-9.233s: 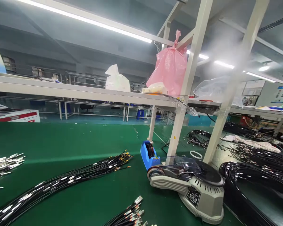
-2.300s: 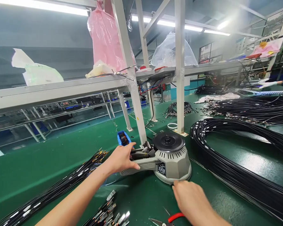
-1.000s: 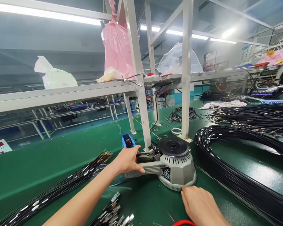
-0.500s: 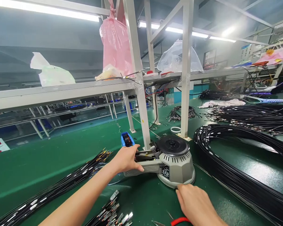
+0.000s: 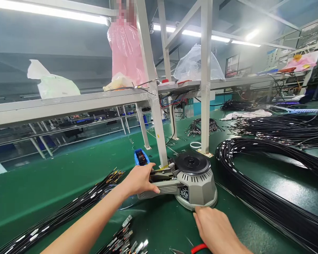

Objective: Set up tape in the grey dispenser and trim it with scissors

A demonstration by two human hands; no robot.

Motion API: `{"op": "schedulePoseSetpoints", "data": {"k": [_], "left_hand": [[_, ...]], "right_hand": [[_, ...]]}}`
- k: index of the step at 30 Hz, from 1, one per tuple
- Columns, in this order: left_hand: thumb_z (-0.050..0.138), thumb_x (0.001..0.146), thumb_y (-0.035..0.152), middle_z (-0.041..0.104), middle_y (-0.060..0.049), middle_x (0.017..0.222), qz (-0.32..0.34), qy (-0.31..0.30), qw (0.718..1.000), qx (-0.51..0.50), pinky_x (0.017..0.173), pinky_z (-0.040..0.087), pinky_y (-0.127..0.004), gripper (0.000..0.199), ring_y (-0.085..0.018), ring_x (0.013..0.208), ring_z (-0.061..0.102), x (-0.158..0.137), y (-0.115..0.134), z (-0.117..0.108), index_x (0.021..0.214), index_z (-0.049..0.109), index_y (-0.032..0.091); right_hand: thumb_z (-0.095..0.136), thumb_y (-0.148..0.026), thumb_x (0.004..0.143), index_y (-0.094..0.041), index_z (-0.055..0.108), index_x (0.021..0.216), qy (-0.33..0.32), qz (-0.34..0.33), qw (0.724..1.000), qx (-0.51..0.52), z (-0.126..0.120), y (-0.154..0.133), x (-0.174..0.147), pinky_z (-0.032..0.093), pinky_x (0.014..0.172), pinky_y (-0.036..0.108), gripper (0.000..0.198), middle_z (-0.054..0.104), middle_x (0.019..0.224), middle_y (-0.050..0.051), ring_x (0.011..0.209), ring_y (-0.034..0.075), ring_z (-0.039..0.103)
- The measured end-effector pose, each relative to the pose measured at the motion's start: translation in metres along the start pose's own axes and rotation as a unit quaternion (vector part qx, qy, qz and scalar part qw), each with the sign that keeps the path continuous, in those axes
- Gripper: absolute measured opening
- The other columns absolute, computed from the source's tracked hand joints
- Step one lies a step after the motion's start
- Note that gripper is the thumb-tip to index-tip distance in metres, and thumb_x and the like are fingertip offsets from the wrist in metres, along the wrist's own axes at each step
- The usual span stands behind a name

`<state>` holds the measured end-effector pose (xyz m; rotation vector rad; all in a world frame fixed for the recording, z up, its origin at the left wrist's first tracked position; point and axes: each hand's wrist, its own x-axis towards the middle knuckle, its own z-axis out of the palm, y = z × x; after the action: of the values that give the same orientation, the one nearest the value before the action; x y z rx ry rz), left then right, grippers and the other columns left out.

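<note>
A grey tape dispenser (image 5: 200, 188) with a round black turntable (image 5: 192, 162) on top stands on the green bench. My left hand (image 5: 140, 180) grips its long arm from the left, thumb on the near side and the other fingers mostly out of sight behind. At the front edge of the base, my right hand (image 5: 213, 224) is closed with its knuckles up; its fingertips are hidden against the rim. Just beside my right wrist lies a tool with a red handle (image 5: 198, 248), partly covered. A blue tape holder (image 5: 141, 157) sits behind my left hand.
Black cable bundles lie at the left (image 5: 76, 206) and near front (image 5: 122, 236), with metal connectors on the front one. A large cable coil (image 5: 254, 180) curves along the right. Behind the dispenser stands a metal post (image 5: 159, 130) under a shelf (image 5: 69, 106) carrying plastic bags.
The whole view has shifted slightly, so things appear a little further left. Both hands keep their places on the tape dispenser.
</note>
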<state>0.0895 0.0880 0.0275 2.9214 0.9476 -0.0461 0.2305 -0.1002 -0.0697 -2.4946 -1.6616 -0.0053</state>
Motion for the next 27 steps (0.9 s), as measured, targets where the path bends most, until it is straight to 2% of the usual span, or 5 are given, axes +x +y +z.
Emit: {"op": "schedulePoseSetpoints", "data": {"k": [2,8,15,23,27], "left_hand": [[0.073,0.060,0.051,0.065,-0.013,0.121,0.001,0.005,1.000,0.011,0.093,0.045,-0.039,0.089,-0.035,0.113,0.059,-0.001,0.000,0.001,0.134,0.039,0.015],[0.071,0.061,0.055,0.064,-0.014,0.122,0.001,0.013,0.999,0.037,0.090,0.046,-0.038,0.090,-0.036,0.116,0.056,-0.002,0.002,-0.001,0.134,0.040,0.013],[0.070,0.063,0.053,0.064,-0.017,0.123,0.010,0.015,0.999,0.042,0.086,0.048,-0.039,0.089,-0.037,0.111,0.059,-0.002,0.001,0.001,0.134,0.039,0.010],[0.070,0.063,0.054,0.064,-0.016,0.122,0.005,0.006,0.999,0.040,0.088,0.047,-0.040,0.088,-0.036,0.111,0.060,-0.001,-0.001,0.001,0.134,0.039,0.012],[0.071,0.062,0.053,0.062,-0.017,0.126,0.003,0.008,0.999,0.036,0.089,0.047,-0.040,0.089,-0.036,0.114,0.058,0.000,-0.001,0.000,0.134,0.040,0.012]], "right_hand": [[0.039,-0.008,0.087,-0.016,0.069,0.081,0.001,-0.008,1.000,0.007,0.001,-0.002,0.000,0.039,0.055,0.034,0.032,0.075,0.074,0.010,0.074,0.029,0.072],[0.036,-0.010,0.089,-0.017,0.068,0.083,-0.020,0.021,0.999,-0.028,-0.003,0.025,-0.005,0.043,0.056,0.036,0.033,0.075,0.075,0.009,0.076,0.032,0.072],[0.041,-0.004,0.083,-0.014,0.071,0.079,-0.019,0.005,1.000,0.000,-0.006,-0.009,0.002,0.042,0.057,0.033,0.032,0.075,0.075,0.012,0.078,0.029,0.072],[0.035,-0.010,0.089,-0.015,0.069,0.084,-0.032,0.027,0.999,-0.019,-0.007,0.027,-0.005,0.043,0.057,0.038,0.035,0.075,0.077,0.012,0.077,0.034,0.072],[0.038,-0.005,0.085,-0.015,0.070,0.078,-0.018,0.012,1.000,-0.005,-0.006,0.007,0.000,0.043,0.057,0.036,0.035,0.075,0.075,0.013,0.078,0.032,0.072]]}}
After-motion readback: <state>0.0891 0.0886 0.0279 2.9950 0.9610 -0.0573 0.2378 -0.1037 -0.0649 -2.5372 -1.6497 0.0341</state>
